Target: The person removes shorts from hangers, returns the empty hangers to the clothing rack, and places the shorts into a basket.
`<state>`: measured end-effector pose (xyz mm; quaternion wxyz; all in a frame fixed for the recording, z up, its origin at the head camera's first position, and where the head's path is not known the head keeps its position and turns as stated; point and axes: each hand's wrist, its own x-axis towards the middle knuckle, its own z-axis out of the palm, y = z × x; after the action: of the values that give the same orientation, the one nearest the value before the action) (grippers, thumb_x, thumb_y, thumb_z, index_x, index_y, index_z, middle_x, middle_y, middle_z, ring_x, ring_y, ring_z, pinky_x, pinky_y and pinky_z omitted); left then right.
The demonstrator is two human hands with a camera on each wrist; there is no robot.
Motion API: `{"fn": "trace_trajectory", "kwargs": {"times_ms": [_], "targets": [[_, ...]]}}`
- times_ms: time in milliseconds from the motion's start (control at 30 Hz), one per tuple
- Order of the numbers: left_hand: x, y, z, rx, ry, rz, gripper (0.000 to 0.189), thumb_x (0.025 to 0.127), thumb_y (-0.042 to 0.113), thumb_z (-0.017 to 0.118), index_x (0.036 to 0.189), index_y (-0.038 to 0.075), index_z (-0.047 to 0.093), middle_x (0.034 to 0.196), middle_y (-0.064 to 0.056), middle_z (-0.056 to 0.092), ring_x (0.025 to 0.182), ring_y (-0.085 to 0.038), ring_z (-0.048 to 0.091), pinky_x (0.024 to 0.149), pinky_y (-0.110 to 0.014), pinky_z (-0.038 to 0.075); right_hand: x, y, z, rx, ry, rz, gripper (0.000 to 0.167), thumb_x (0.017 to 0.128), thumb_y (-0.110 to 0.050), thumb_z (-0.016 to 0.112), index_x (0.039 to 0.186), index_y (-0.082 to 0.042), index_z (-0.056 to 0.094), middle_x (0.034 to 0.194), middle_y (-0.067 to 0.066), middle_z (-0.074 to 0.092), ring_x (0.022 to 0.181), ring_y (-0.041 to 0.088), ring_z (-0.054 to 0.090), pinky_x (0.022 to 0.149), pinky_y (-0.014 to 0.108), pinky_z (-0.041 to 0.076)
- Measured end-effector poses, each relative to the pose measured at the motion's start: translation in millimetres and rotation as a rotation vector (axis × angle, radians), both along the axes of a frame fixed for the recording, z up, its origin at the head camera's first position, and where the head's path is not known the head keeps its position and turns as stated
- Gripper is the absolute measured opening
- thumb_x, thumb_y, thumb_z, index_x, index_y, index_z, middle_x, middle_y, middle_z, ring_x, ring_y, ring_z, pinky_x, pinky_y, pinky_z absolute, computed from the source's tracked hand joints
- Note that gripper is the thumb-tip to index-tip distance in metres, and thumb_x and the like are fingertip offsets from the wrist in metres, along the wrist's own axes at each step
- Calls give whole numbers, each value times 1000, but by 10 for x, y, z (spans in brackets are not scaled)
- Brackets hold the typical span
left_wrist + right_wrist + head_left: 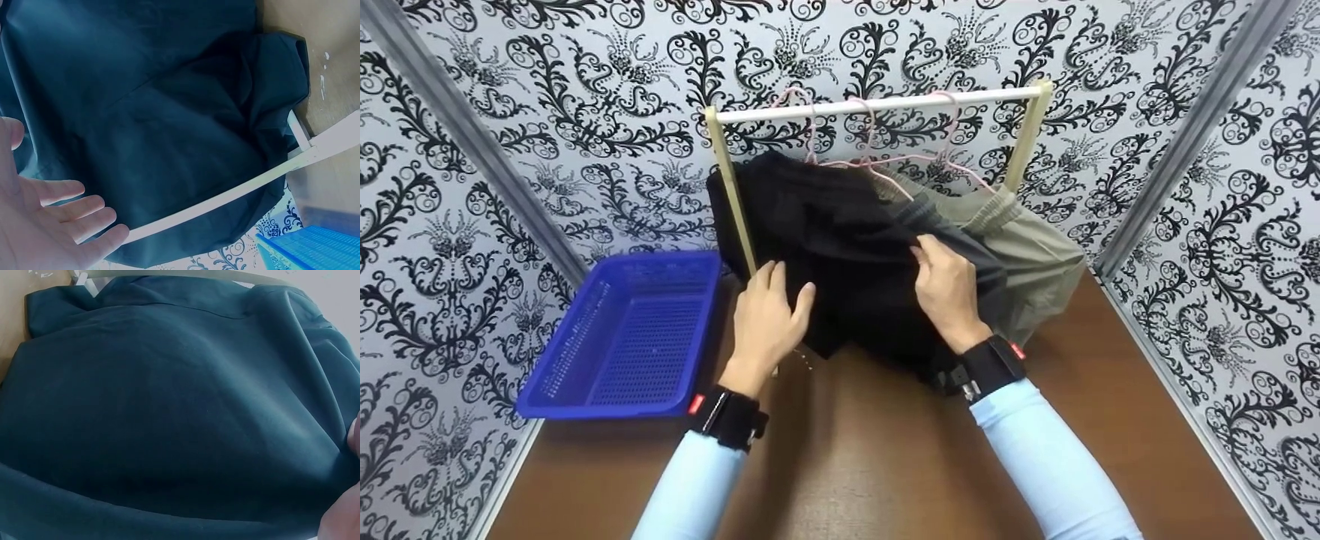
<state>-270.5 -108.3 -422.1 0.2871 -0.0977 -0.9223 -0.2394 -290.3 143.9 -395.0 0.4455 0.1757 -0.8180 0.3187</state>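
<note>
Black shorts hang from a pink hanger at the left of a small clothes rack. My right hand pinches their right side between thumb and fingers; the right wrist view shows the fingertips on a fold of the dark cloth. My left hand is by the rack's left post, fingers extended and thumb apart, holding nothing. In the left wrist view its fingertips overlap the lower end of the visible post. Behind the black shorts hang dark grey shorts and olive shorts with an elastic waistband.
A blue perforated basket stands on the brown table, left of the rack. Patterned walls enclose the back and both sides, with grey metal strips at the corners.
</note>
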Motion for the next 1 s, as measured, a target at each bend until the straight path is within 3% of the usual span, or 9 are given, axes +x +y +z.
{"fn": "trace_trajectory", "kwargs": {"times_ms": [200,633,1000], "targets": [[8,1,11,0,-39,0,64,103,43,52,141,-9,55,145,-28,54,135,-43,52,105,-59,44,18,65,-25,-18,28,-10,8,97,-7,66,96,1,68,77,17,68,70,41,70,59,56,53],[8,-15,-26,-1,-17,3,63,102,42,54,139,-10,57,142,-29,56,131,-45,55,103,-60,46,77,216,-169,-45,72,-8,8,96,-3,67,100,2,71,90,18,74,86,41,74,69,55,56],[2,-6,-77,-1,-14,-2,63,102,41,54,139,-10,56,142,-29,56,131,-45,54,104,-60,45,164,351,-344,-76,72,2,6,93,2,69,97,4,71,88,19,73,82,38,74,68,53,57]]}}
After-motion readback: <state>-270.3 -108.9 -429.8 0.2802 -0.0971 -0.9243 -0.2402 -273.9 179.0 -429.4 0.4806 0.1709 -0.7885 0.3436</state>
